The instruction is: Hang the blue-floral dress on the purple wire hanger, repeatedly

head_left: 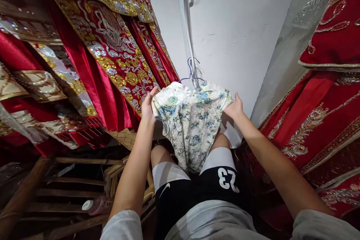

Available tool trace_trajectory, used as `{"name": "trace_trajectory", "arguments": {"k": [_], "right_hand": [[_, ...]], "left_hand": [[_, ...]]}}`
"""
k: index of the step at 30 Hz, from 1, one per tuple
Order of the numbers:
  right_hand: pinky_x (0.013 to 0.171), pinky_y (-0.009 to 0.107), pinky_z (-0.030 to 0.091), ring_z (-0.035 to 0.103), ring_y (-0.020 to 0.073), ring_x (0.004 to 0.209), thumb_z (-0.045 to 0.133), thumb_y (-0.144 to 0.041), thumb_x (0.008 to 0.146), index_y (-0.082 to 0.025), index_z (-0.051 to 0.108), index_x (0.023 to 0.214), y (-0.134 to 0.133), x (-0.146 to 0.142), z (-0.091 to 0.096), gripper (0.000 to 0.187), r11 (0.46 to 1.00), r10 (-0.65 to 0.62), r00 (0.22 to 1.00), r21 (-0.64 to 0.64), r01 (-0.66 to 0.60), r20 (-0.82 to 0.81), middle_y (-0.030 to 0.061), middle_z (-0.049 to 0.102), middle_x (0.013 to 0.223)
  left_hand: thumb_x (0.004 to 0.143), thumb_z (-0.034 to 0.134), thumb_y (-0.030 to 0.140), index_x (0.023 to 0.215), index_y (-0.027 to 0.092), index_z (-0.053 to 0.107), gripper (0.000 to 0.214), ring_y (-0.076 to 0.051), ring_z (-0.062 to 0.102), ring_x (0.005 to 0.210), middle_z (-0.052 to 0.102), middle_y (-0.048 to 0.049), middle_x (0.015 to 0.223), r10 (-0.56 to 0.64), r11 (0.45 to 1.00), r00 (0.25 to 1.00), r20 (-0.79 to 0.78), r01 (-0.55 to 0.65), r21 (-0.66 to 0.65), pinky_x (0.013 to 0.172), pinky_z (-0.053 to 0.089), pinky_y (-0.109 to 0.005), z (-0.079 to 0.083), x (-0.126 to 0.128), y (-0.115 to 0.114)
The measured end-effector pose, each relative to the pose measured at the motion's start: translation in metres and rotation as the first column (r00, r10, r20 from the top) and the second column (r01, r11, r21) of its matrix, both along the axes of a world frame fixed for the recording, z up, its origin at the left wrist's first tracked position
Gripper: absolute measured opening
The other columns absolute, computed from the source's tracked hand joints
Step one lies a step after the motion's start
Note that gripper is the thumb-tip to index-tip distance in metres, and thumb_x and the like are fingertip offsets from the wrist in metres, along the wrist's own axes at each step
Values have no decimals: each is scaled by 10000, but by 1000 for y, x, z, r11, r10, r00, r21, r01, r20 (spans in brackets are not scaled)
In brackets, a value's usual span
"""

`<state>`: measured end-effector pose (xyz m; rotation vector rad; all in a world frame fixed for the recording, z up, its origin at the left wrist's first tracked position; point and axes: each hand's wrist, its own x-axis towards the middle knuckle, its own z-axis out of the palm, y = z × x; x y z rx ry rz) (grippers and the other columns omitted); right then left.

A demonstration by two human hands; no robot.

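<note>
A cream dress with a blue and green flower print [191, 120] hangs on a blue wire hanger [191, 74] in front of a white wall. My left hand [148, 105] is closed on the dress's left shoulder. My right hand [234, 108] grips its right shoulder, fingers tucked behind the cloth. The skirt of the dress falls down between my knees.
Red garments with heavy gold and silver embroidery [112, 52] hang close on the left, and more red embroidered cloth [323, 127] on the right. A wooden chair frame [70, 183] stands low left, with a small pink and white object [92, 205] on it.
</note>
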<state>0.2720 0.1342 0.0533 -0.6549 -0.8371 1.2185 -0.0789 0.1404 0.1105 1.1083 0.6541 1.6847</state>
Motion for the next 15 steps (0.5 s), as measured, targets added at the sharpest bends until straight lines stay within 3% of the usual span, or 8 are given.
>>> {"name": "trace_trajectory", "arguments": {"k": [3,5,7,9,11,13,14,15], "right_hand": [[935,468,523,669,263,1023,393,-487,981,-210,630,870,10,11,52,381,999,22,999,-27,-22,32,89,725,811],[965,435,499,667,226,1022,314,-437,1006,-195,651,927,7,11,86,422,999,33,998,-9,-33,52,75,716,803],[958,428,496,667,225,1034,237,-492,1018,-177,677,990,-7,5,111,542,996,71,988,41,-78,134,81,717,823],[911,435,519,675,251,1038,200,-628,995,-185,696,1005,-31,-5,124,666,977,156,941,94,-192,300,90,726,855],[844,437,548,684,283,1024,226,-802,914,-197,710,985,-59,-17,125,778,913,295,814,104,-395,501,100,737,902],[834,442,561,691,300,1016,365,-871,838,-188,722,985,-82,-27,118,785,782,401,573,58,-620,715,118,746,975],[866,451,558,689,302,1028,472,-838,825,-181,725,1010,-90,-33,112,727,734,370,452,43,-678,812,126,745,1025],[923,466,542,680,305,1065,575,-760,827,-177,721,1064,-94,-39,105,646,720,274,360,58,-692,892,134,738,1095]], "left_hand": [[976,574,279,1176,95,671,289,-212,661,1042,740,-87,1091,58,998,981,-187,-57,10,1026,479,-397,14,-4,-1],[1002,537,268,1074,67,698,267,-181,646,875,740,-79,920,85,996,948,-307,-89,2,922,503,-377,22,-7,-1],[999,550,287,930,79,717,276,-152,589,731,701,-60,779,136,990,896,-423,-140,21,770,493,-317,25,-9,-2],[918,675,279,745,118,689,236,-126,506,621,624,-18,663,225,974,824,-521,-197,110,634,419,-262,21,-9,-3],[855,745,289,592,158,591,332,-108,407,545,496,31,562,323,946,768,-553,-245,212,558,337,-248,12,-5,-6],[899,691,376,538,184,504,450,-109,358,522,408,46,527,434,899,774,-461,-342,273,540,314,-254,-1,3,-11],[944,619,435,538,190,491,492,-114,371,527,411,38,530,482,874,779,-402,-391,290,548,328,-256,-6,9,-13],[985,528,495,541,193,492,538,-119,396,534,428,25,537,512,855,787,-345,-426,297,557,348,-257,-11,16,-16]]}}
